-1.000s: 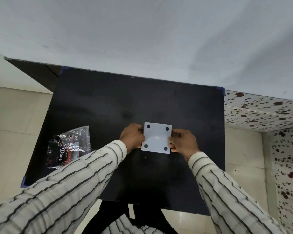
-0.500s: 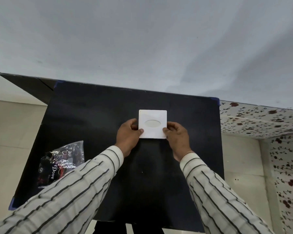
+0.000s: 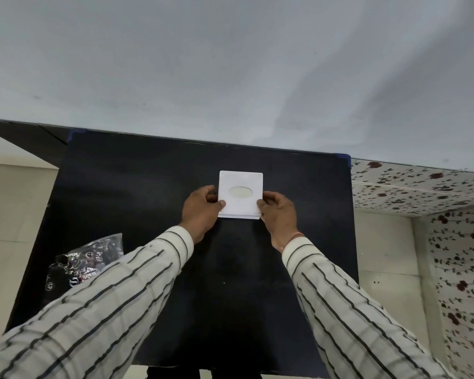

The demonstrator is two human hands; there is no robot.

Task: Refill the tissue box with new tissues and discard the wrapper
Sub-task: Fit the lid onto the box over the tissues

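A square white tissue box (image 3: 240,195) sits upright on the black table (image 3: 148,187), its oval dispensing slot facing up. My left hand (image 3: 200,212) grips the box's left side with the thumb on top. My right hand (image 3: 278,214) holds its right side the same way. A crumpled clear plastic wrapper (image 3: 85,262) with dark printing lies on the table's left part, partly hidden behind my left sleeve.
The table stands against a plain white wall (image 3: 230,64). Pale floor tiles (image 3: 11,214) show to the left, and floral-patterned tiles (image 3: 422,187) to the right beyond the table's edge.
The box was bottom-up with its four dark feet showing; both hands have turned it over and set it farther from me, slot side up.
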